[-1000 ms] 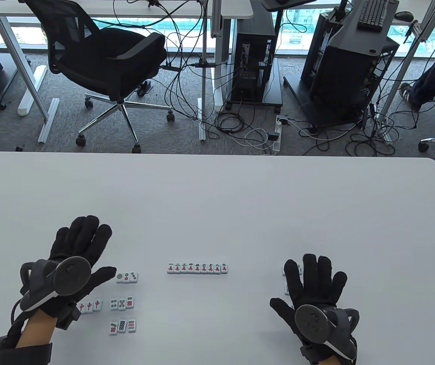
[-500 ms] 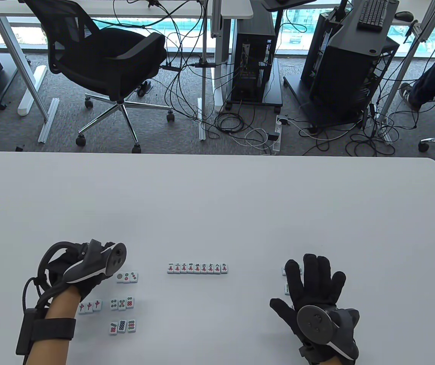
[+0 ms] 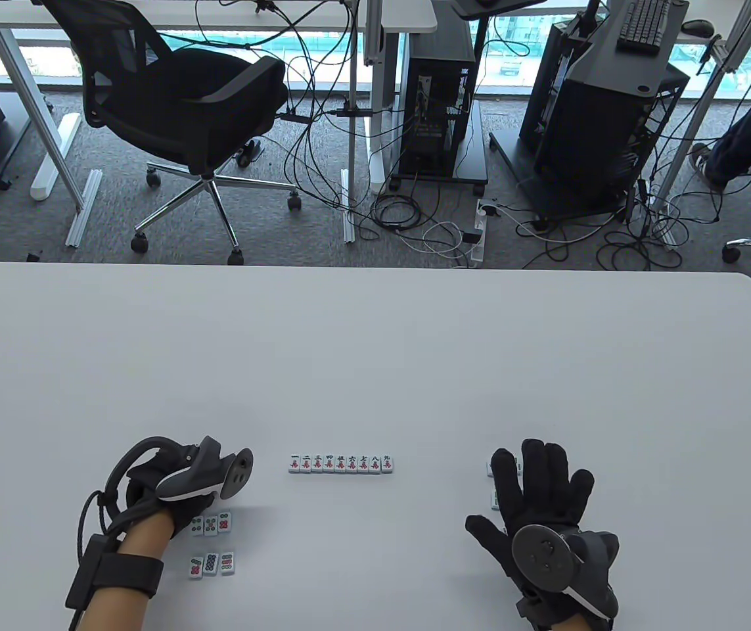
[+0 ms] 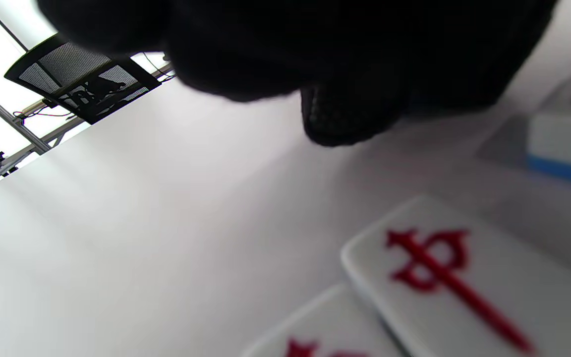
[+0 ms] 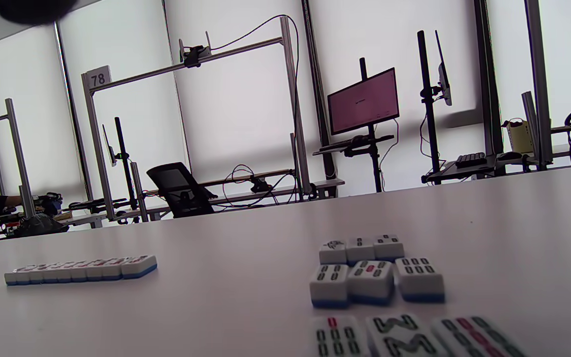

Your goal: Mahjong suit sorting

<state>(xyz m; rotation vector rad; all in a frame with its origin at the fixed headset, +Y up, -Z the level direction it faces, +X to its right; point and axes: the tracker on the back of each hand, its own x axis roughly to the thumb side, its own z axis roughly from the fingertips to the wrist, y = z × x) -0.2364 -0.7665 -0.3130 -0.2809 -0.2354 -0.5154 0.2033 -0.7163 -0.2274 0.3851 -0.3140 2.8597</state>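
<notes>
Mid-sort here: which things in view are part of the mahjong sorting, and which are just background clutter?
Part of the job:
- character tile row
- dot tiles
- red dragon tiles
- bamboo tiles
- left hand
- right hand
- table

Just background:
- office chair
- computer towers
- floor cables
- keyboard

A pale grey worktop fills the foreground of an office lit by daylight from floor-level windows. Beyond its far edge, a black mesh office chair stands on grey carpet strewn with tangled cables and a white power strip. Two black computer towers sit on wheeled stands beside aluminium desk frames. A keyboard rests on a raised stand at upper right. From the right wrist view, a monitor glows before blinds.
</notes>
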